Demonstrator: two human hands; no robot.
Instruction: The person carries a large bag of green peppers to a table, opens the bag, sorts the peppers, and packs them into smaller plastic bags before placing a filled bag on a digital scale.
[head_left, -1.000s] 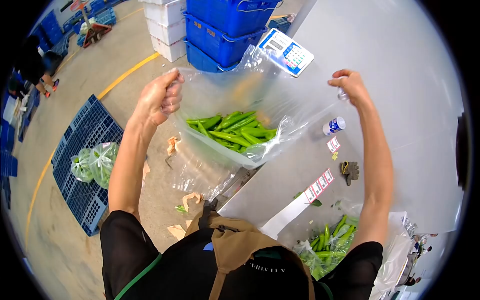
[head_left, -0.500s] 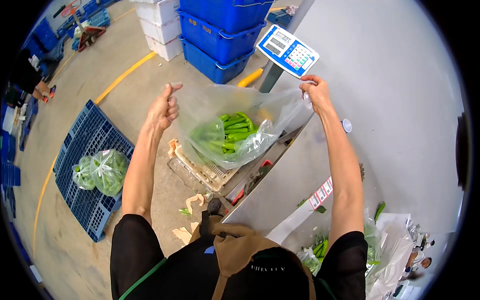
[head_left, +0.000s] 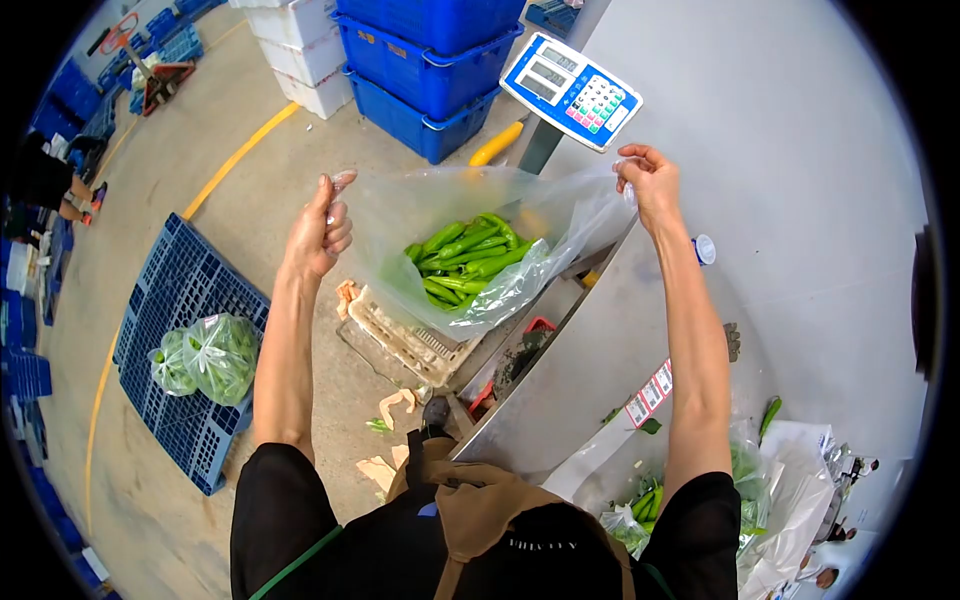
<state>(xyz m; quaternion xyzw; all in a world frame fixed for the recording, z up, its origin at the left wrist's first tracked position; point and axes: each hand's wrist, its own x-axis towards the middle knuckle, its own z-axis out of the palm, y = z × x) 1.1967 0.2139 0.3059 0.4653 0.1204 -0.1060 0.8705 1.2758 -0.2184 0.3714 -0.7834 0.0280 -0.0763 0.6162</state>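
- Clear bag (head_left: 565, 225), mouth spread wide, is held up between both hands beside the tabletop's (head_left: 560, 400) edge; green peppers (head_left: 468, 258) lie inside.
- Left grip (head_left: 337, 200), nine o'clock of the bag: fingers curled, pinching its edge.
- Right grip (head_left: 630, 178), two o'clock: thumb and fingertips pinching the opposite edge.
- One o'clock: scale display (head_left: 572, 90), near the right grip.
- Twelve o'clock: stacked blue crates (head_left: 425, 75).
- Four o'clock: label strip (head_left: 650, 395) on the tabletop.
- Seven o'clock: cream crate (head_left: 410, 338); whether the bag touches it, I cannot tell.
- Eight o'clock: blue pallet (head_left: 165, 375) bearing two filled bags (head_left: 220, 358).
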